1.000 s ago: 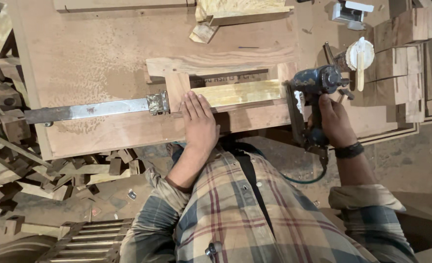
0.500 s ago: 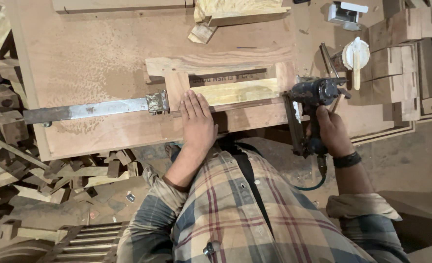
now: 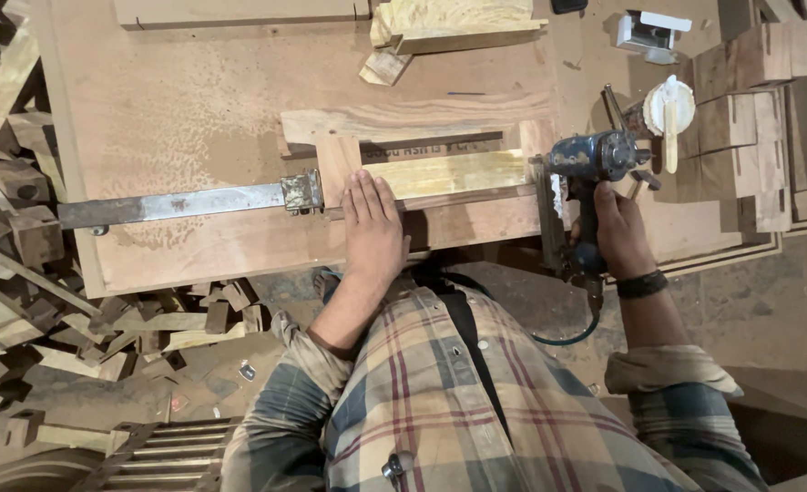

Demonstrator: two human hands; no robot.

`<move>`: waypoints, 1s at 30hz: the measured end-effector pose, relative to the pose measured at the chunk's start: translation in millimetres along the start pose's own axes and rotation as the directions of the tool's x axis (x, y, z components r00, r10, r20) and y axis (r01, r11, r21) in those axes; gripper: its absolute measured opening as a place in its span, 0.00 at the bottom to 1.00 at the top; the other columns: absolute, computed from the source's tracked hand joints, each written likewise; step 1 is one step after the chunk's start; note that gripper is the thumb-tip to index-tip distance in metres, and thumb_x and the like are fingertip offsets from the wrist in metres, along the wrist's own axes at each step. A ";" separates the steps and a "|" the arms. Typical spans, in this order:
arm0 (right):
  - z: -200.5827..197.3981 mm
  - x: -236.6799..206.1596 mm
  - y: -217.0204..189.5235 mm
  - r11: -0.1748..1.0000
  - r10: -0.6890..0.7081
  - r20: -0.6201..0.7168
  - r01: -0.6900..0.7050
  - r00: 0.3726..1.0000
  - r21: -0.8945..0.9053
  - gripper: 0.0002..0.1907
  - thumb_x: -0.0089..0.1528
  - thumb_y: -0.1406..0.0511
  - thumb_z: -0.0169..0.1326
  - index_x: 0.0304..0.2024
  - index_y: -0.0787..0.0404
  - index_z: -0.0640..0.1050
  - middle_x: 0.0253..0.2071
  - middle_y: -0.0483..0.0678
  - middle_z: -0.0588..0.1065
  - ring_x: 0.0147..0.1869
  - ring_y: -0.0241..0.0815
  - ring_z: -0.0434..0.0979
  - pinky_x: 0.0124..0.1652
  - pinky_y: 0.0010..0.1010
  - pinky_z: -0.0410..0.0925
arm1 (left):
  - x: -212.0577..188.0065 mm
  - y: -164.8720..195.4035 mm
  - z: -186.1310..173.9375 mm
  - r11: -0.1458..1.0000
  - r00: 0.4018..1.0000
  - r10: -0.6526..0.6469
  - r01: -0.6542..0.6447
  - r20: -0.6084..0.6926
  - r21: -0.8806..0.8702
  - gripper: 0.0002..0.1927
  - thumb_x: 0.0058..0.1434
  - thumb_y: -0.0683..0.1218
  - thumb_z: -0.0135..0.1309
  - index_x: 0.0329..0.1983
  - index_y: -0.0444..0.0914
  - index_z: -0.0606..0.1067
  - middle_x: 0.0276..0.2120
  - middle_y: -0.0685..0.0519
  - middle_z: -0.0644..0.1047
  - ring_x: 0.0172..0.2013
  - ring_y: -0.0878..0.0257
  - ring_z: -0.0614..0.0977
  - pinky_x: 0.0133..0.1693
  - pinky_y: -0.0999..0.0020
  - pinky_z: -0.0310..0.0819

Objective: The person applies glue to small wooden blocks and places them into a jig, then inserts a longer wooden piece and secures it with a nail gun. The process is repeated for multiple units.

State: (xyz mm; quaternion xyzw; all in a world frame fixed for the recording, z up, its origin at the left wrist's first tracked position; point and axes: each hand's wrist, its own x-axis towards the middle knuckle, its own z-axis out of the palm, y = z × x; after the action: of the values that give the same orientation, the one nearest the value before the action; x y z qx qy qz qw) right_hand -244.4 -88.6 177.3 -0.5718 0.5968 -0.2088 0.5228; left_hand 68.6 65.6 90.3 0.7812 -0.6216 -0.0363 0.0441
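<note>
- Nearest the camera is the person's plaid shirt (image 3: 476, 401), sleeves rolled up on both forearms
- On the ground to the left lies a heap of wood offcuts (image 3: 66, 328), small blocks and strips piled against the near edge of the board
- The left hand (image 3: 373, 230) lies flat, palm down, fingers (image 3: 367, 193) straight and close together, pressing on the near edge of the wooden frame (image 3: 422, 173); it grips nothing
- The right hand (image 3: 620, 235) is wrapped around the handle of a blue nail gun (image 3: 586, 178), a dark band at the wrist; the tool's nose is set against the right end of the frame, and a hose curls away from the handle's base towards the body
- The frame sits on a wide plywood board (image 3: 194, 91), in its near right part: a pale yellowish strip runs across between two upright end blocks, with a longer plank behind
- A metal bar clamp (image 3: 185, 202) reaches in from the left, its head touching the frame's left block just beside the left fingertips
- Beyond the nail gun stands a round white pot (image 3: 669, 107) with a flat stick across it
- Stacked wooden blocks (image 3: 750, 91) fill the far right
- At the far edge lie pale wood pieces (image 3: 449, 23) and a small white box (image 3: 649, 32)
</note>
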 end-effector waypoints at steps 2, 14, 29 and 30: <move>-1.8 0.2 3.6 1.000 0.010 -0.008 -0.010 1.000 -0.020 0.27 0.74 0.49 0.39 0.47 0.65 0.76 0.24 0.47 0.74 0.25 0.36 0.73 0.28 0.28 0.68 | -0.9 -1.2 1.0 1.000 1.000 0.001 -0.001 -0.032 0.001 0.52 0.53 0.57 0.61 0.71 0.20 0.56 0.70 0.22 0.55 0.71 0.30 0.57 0.70 0.41 0.46; 32.7 -11.1 -11.0 0.993 -0.055 0.148 0.039 0.987 0.112 0.24 0.73 0.50 0.42 0.45 0.65 0.75 0.27 0.48 0.75 0.28 0.39 0.75 0.31 0.32 0.71 | -21.1 -31.2 -25.6 0.909 0.978 0.132 -0.185 -0.163 -0.374 0.45 0.51 0.59 0.63 0.64 0.24 0.66 0.64 0.27 0.66 0.66 0.36 0.67 0.66 0.47 0.58; 348.7 49.1 -28.1 0.723 -0.635 0.406 0.690 0.657 0.015 0.20 0.66 0.60 0.57 0.55 0.65 0.76 0.47 0.54 0.79 0.49 0.44 0.79 0.49 0.38 0.71 | -72.0 -245.9 32.2 0.749 0.796 -0.504 0.211 -0.334 -0.628 0.16 0.63 0.42 0.50 0.52 0.37 0.81 0.38 0.39 0.82 0.39 0.43 0.84 0.43 0.53 0.77; 326.0 33.3 -8.4 0.764 -0.590 0.457 0.644 0.666 0.049 0.17 0.67 0.58 0.58 0.51 0.64 0.79 0.45 0.55 0.80 0.49 0.44 0.80 0.49 0.37 0.71 | -77.9 -260.1 31.3 0.794 0.811 -0.525 0.358 -0.259 -0.491 0.13 0.59 0.43 0.54 0.45 0.38 0.83 0.35 0.40 0.83 0.38 0.42 0.84 0.41 0.53 0.77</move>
State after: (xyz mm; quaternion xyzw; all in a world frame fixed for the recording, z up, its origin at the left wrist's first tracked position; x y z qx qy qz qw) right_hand 47.4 -7.1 52.1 -0.8010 0.2422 -0.2016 0.5089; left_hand 299.5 198.8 29.7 0.8699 -0.3736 -0.0255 0.3211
